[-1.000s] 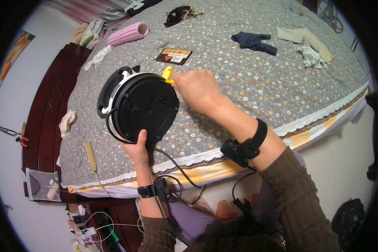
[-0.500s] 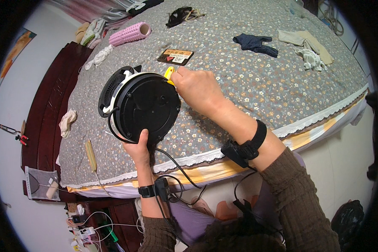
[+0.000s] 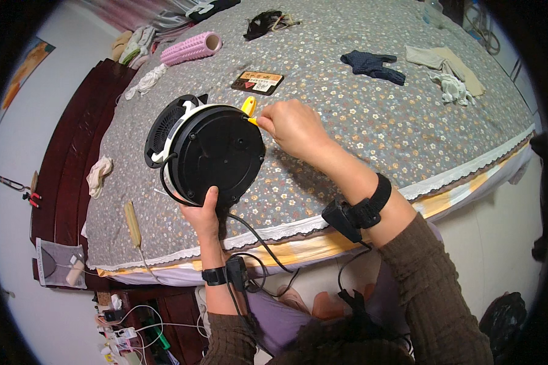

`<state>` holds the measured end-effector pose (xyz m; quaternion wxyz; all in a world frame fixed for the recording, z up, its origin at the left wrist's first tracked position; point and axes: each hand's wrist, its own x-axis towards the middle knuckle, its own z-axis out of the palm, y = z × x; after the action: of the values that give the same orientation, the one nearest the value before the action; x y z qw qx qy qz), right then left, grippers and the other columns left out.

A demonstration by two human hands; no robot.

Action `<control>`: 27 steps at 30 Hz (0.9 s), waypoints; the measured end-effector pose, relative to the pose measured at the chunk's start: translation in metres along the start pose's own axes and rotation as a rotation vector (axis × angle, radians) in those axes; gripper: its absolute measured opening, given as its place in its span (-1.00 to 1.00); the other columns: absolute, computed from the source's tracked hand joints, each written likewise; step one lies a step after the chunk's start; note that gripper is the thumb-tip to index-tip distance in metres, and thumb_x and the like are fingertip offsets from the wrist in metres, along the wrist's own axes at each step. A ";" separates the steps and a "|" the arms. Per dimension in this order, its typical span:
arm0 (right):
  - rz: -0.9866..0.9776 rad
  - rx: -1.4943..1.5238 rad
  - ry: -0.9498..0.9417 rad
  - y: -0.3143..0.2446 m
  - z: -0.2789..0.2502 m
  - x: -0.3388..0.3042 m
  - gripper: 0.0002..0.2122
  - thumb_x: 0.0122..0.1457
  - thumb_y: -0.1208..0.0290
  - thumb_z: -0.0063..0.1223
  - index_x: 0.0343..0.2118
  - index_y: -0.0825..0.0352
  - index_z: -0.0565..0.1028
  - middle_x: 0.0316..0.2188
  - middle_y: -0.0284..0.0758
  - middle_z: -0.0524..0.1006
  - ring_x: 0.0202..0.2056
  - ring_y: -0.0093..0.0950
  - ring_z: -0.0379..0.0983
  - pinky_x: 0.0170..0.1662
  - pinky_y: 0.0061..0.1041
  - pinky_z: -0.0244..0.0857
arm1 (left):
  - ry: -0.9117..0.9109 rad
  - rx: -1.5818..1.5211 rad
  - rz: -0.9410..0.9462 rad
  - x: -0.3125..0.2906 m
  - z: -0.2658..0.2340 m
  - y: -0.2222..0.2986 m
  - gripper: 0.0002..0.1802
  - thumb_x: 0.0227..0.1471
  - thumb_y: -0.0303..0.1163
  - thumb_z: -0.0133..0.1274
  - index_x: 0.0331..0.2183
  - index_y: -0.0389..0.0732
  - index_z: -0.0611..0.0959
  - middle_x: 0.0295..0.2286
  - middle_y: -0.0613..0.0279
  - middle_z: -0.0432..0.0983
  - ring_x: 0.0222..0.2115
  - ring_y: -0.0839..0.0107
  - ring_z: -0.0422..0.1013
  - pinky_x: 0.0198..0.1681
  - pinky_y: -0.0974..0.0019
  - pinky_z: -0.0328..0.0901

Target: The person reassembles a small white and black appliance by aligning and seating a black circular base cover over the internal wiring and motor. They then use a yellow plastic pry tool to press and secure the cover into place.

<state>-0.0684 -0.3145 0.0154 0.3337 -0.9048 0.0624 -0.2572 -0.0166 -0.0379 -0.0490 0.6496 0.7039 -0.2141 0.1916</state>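
My left hand (image 3: 204, 210) grips the lower edge of a round appliance (image 3: 216, 155), thumb on its black underside and fingers hidden behind. The appliance has a white rim, a slotted black vent (image 3: 167, 126) and a black power cord (image 3: 249, 226). It is tilted so that its base, with screws round the edge, faces me. In my closed right hand (image 3: 293, 126) is a small yellow-handled screwdriver (image 3: 253, 121), mostly covered by the fingers. Its tip meets the base's upper right edge, by a screw. Just behind that edge sticks up a yellow oval piece (image 3: 249, 105); what it belongs to is unclear.
The appliance is held over a bed with a flowered grey cover (image 3: 323, 158). On it lie a dark flat box (image 3: 257, 83), a pink foam roller (image 3: 192, 48), a navy garment (image 3: 374, 66), pale clothes (image 3: 444, 61) and a yellowish stick-shaped thing (image 3: 132, 224) with a cord.
My right hand has shifted slightly right and its fingers now show more of the yellow handle. The appliance has tipped a little; my left hand keeps its hold.
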 end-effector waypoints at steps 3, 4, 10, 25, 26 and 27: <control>-0.017 -0.013 -0.062 0.003 -0.001 -0.002 -0.83 0.17 0.33 0.17 -0.37 0.35 0.63 -0.47 -0.07 0.62 -0.33 -0.07 0.59 -0.23 -0.12 0.43 | 0.004 0.039 -0.003 0.001 -0.001 -0.001 -0.23 -0.16 -0.41 0.42 0.09 -0.32 0.45 -0.01 0.08 0.49 -0.03 0.29 0.43 0.14 0.23 0.27; -0.044 -0.020 -0.038 0.003 -0.001 -0.003 -0.82 0.15 0.31 0.21 -0.35 0.34 0.63 -0.47 -0.08 0.62 -0.32 -0.07 0.59 -0.23 -0.11 0.43 | -0.001 0.021 0.021 0.001 -0.001 -0.001 -0.23 -0.16 -0.42 0.42 0.09 -0.32 0.45 -0.01 0.08 0.49 -0.03 0.29 0.43 0.13 0.23 0.27; -0.027 -0.100 -0.063 0.007 -0.012 -0.010 -0.81 0.18 0.28 0.17 -0.30 0.32 0.62 -0.40 -0.10 0.62 -0.31 -0.06 0.58 -0.25 -0.09 0.43 | -0.001 -0.023 0.019 0.001 -0.001 -0.003 -0.24 -0.16 -0.45 0.41 0.09 -0.32 0.45 -0.01 0.09 0.49 -0.04 0.30 0.43 0.13 0.24 0.28; -0.117 -0.168 0.085 0.004 -0.010 -0.022 -0.78 0.25 0.25 0.07 -0.12 0.14 0.65 -0.38 -0.22 0.60 -0.36 -0.16 0.59 -0.31 -0.16 0.47 | -0.019 -0.019 -0.001 0.001 -0.002 -0.002 -0.23 -0.15 -0.45 0.41 0.10 -0.33 0.44 0.00 0.09 0.48 -0.04 0.32 0.42 0.13 0.26 0.27; -0.113 -0.167 0.083 0.003 -0.010 -0.022 -0.78 0.25 0.25 0.07 -0.12 0.14 0.65 -0.38 -0.23 0.60 -0.35 -0.16 0.59 -0.31 -0.16 0.47 | -0.015 -0.013 -0.005 0.001 -0.002 -0.001 -0.22 -0.15 -0.44 0.41 0.11 -0.33 0.44 0.00 0.09 0.47 -0.03 0.32 0.42 0.13 0.25 0.27; -0.109 -0.168 0.082 0.002 -0.010 -0.021 -0.78 0.25 0.25 0.07 -0.12 0.14 0.65 -0.38 -0.23 0.60 -0.35 -0.16 0.59 -0.30 -0.16 0.47 | -0.004 0.000 -0.012 0.000 -0.002 -0.001 -0.22 -0.15 -0.44 0.42 0.11 -0.32 0.44 0.00 0.09 0.47 -0.03 0.32 0.42 0.14 0.25 0.27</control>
<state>-0.0914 -0.3157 0.0113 0.2391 -0.9204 0.0479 -0.3057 -0.0155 -0.0355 -0.0497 0.6501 0.7057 -0.2113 0.1862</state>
